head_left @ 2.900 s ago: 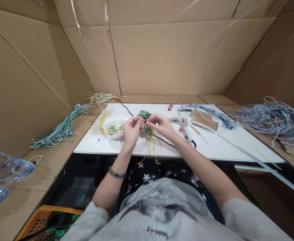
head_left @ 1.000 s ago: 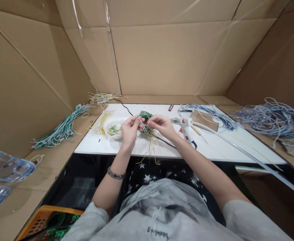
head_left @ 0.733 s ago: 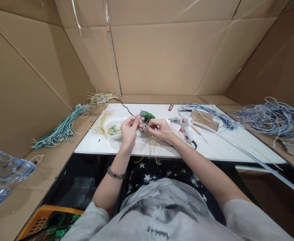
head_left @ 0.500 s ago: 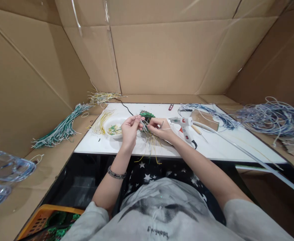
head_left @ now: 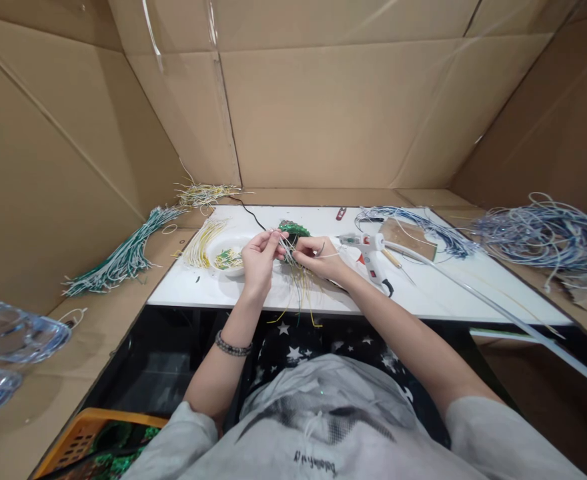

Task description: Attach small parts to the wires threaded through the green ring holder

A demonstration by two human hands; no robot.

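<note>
Left hand (head_left: 261,257) has thumb and index pinched tight on the wire cluster (head_left: 286,248), mostly white strands. Right hand (head_left: 318,255) has its fingertips drawn together on a white strand (head_left: 329,255) that trails back over the knuckles; the exact grip is partly hidden. All of that sits just left of the glue gun (head_left: 371,253), so that's my landmark.

My guess on feel: next to no weight, bendy but springy, with slick insulation that'd slide if you hold it loosely. Thin ends could bend or snap, so I'd pinch near the tips and keep the rest bunched in the other hand. Yellow wires (head_left: 309,308) hang over the table edge, left of the gun and nearer the body.

Further out: shiny green piece (head_left: 296,229) left of the gun and a bit beyond it, white bowl (head_left: 227,273) with wire bits (head_left: 229,258) well left of it, yellow-handled awl (head_left: 392,259) just right of it, blue-and-white wires (head_left: 436,230) beyond that.

Writing? I can't make out a brand on the gun. The only lettering is on the shirt (head_left: 268,413), upside down from here, and I can't read it reliably.
</note>
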